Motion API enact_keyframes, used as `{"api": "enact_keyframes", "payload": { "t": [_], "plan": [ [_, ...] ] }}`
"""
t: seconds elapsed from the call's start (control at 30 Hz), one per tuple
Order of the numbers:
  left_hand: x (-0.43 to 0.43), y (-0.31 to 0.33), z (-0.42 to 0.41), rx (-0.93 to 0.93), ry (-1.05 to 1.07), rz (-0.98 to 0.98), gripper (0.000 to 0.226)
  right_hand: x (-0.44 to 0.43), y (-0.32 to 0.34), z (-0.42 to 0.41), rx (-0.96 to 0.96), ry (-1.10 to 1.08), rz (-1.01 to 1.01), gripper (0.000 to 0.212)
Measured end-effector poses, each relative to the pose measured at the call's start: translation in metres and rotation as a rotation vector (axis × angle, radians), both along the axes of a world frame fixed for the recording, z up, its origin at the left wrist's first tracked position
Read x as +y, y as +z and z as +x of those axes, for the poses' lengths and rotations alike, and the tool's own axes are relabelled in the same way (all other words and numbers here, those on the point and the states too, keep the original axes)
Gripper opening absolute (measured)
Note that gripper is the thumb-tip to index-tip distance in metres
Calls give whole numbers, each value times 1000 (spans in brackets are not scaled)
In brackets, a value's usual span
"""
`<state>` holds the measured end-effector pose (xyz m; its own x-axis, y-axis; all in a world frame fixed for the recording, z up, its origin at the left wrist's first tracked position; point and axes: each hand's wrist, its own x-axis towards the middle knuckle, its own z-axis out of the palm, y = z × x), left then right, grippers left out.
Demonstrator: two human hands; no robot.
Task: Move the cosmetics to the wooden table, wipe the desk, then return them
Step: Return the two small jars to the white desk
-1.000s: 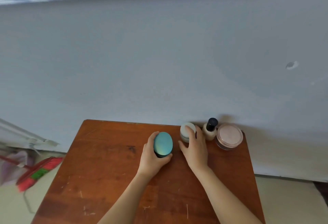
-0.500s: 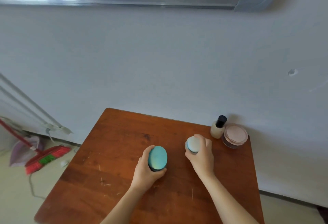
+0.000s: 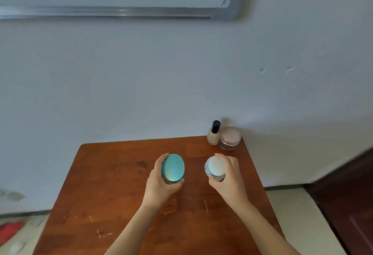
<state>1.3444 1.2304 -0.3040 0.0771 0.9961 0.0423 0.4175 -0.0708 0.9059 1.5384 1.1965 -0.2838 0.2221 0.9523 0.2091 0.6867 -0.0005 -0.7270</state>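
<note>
Red and blurred, an object (image 3: 10,231) lay on the floor at the lower left edge; its type could not be determined. A brown wooden tabletop (image 3: 113,184), scratched in several places, stood with its far edge against a pale wall (image 3: 141,83).

The left hand (image 3: 161,188) gripped a teal jar (image 3: 173,167) above the middle of the tabletop. The fingers curled round the jar's left side and the thumb closed under its near edge. The teal lid faced the camera. The jar's base was hidden, so contact with the tabletop could not be confirmed.

The right hand (image 3: 230,182) gripped a white jar (image 3: 216,167), just right of the teal jar and apart from it. The fingers wrapped over the jar's far and right sides, and the thumb pressed its near side. A thin blue band ran along the left rim of the lid. Its base was also hidden.

A bottle (image 3: 214,135) with a pale body and a black cap stood upright at the far right corner of the tabletop, next to the wall. A pink jar (image 3: 230,138) stood just right of the bottle, touching it or nearly so, at the corner edge.

A metal-framed board (image 3: 121,11) hung on the wall above. A dark door (image 3: 347,204) occupied the lower right.
</note>
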Motion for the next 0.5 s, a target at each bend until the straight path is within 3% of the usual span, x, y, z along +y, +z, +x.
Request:
{"api": "enact_keyframes", "payload": {
  "t": [0.3,0.5],
  "plan": [
    [-5,19,1,-50,-546,76,82,-89,19,-36,-94,-399,-76,60],
    [-65,16,-5,-122,-825,23,77,-176,22,-85,-116,-643,-99,61]
  ]
}}
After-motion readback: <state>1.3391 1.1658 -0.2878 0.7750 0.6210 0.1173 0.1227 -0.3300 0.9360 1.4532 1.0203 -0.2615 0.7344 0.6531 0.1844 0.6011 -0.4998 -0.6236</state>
